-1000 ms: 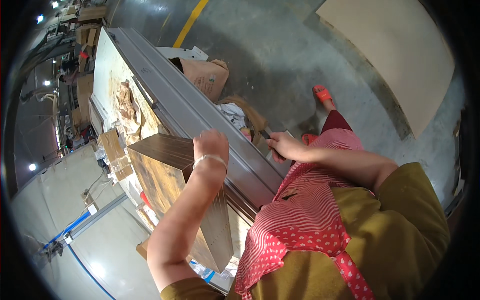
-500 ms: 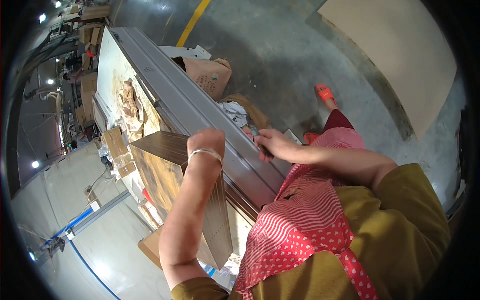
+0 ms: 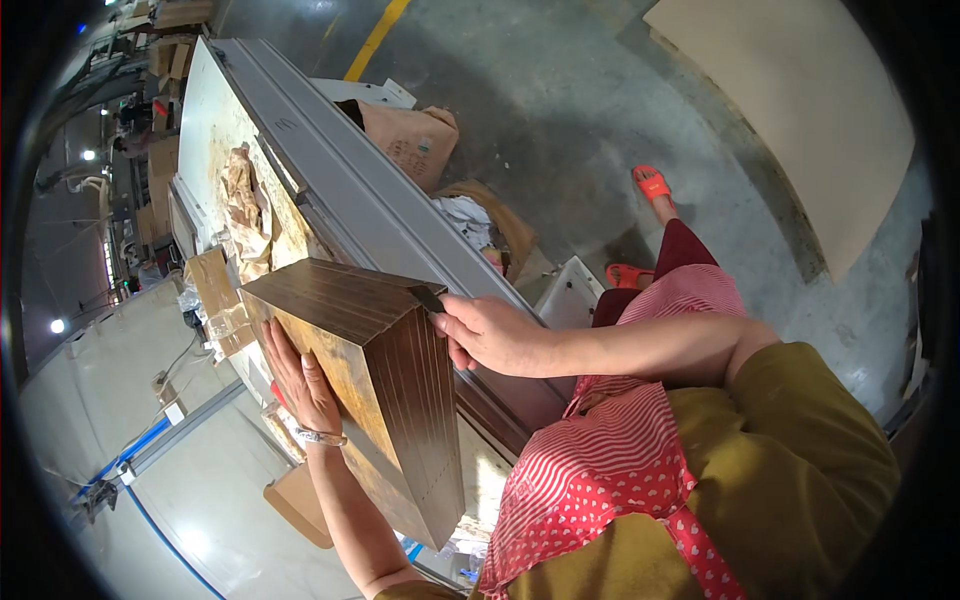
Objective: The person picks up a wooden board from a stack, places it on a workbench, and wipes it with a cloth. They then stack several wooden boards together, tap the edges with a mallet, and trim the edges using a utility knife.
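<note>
A tall stack of dark brown wooden planks (image 3: pixel 395 385) stands on edge on the workbench, its striped ends facing me. My left hand (image 3: pixel 300 375), with a bangle at the wrist, lies flat with spread fingers against the stack's broad left face. Curled fingers of my right hand (image 3: pixel 490 335) press on the stack's upper right corner. A small dark object (image 3: pixel 430 298) pokes out between thumb and fingers; I cannot tell what it is.
The long workbench has a grey metal rail (image 3: pixel 340 170) along its near side and crumpled brown paper (image 3: pixel 240 195) on top. A brown paper sack (image 3: pixel 410 140) stands on the concrete floor beyond it. A large pale board (image 3: pixel 800 110) lies at the right.
My left hand has slid from the top edge of the stack down onto its left face. My right hand has moved from the bench rail up to the stack's corner.
</note>
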`<action>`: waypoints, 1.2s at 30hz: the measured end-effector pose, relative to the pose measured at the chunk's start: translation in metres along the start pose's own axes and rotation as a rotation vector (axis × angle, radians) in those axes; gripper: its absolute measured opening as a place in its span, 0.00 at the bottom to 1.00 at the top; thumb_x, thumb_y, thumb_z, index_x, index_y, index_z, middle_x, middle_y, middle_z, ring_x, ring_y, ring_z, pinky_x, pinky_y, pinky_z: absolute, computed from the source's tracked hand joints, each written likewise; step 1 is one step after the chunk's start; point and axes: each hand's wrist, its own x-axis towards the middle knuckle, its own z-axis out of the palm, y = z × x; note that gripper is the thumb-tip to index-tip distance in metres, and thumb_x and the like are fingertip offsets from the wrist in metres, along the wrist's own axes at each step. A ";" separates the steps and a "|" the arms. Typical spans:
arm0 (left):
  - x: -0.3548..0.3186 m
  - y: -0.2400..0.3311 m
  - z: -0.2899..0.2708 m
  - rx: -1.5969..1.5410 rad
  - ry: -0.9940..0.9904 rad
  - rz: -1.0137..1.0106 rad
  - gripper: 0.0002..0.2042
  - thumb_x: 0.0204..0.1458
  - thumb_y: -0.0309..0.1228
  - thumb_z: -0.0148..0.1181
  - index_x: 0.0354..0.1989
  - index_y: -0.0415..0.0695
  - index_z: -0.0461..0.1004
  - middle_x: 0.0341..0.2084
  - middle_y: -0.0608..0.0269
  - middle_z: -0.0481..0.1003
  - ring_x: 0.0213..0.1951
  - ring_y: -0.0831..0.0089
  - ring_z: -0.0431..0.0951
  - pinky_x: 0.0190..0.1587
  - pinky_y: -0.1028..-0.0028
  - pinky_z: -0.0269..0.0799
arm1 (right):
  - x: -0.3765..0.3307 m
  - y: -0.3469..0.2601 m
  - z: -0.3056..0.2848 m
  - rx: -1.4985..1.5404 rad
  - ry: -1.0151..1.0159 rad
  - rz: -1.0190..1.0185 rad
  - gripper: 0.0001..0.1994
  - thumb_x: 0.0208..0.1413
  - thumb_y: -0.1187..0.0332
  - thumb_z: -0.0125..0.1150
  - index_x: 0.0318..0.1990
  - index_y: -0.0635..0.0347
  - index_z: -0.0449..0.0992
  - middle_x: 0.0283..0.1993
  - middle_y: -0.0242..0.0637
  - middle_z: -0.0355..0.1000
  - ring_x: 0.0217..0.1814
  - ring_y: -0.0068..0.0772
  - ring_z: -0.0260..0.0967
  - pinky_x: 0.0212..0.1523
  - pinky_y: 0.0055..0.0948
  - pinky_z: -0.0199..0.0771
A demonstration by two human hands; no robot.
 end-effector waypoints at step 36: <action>0.001 0.013 0.007 -0.039 0.099 -0.044 0.30 0.60 0.49 0.31 0.65 0.40 0.52 0.65 0.49 0.49 0.66 0.53 0.47 0.66 0.59 0.40 | 0.003 0.015 -0.011 0.003 0.122 0.102 0.14 0.63 0.65 0.40 0.29 0.65 0.65 0.15 0.37 0.67 0.14 0.29 0.67 0.19 0.30 0.65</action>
